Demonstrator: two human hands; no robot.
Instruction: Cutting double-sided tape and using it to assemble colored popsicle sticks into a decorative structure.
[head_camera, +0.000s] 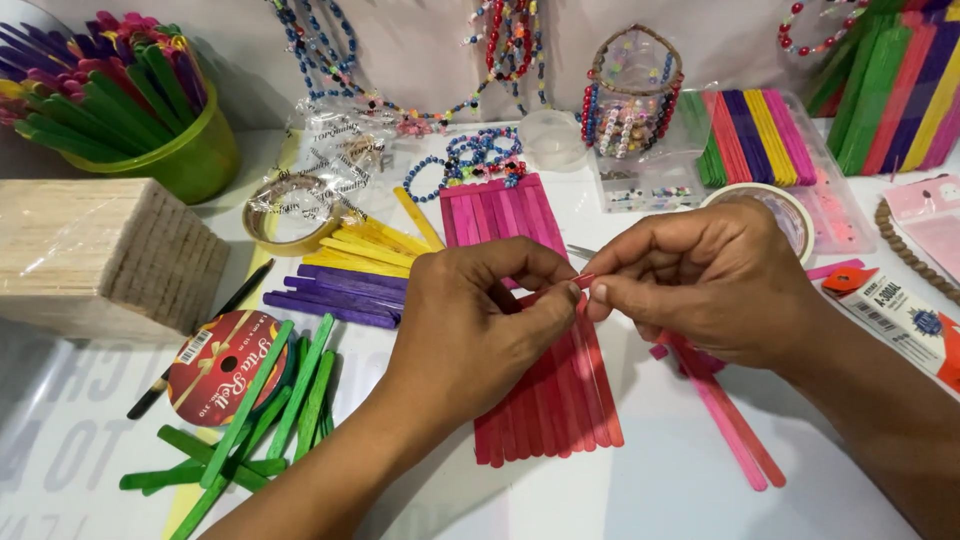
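My left hand (470, 320) and my right hand (705, 280) meet at the fingertips over a mat of red craft sticks (550, 400) lying side by side on the white table. Both pinch the top end of one red stick (583, 283) between thumb and forefinger. Behind the red mat lies a similar mat of pink sticks (495, 210). Under my right hand a few loose pink and red sticks (730, 425) stretch toward the front right.
Loose green sticks (260, 420) and a red ribbon spool (225, 365) lie front left, purple (335, 295) and yellow sticks (365, 250) behind them. A wooden stick block (100, 250), green cup of sticks (195, 150), tape rolls, bead bracelets and stick packs ring the back.
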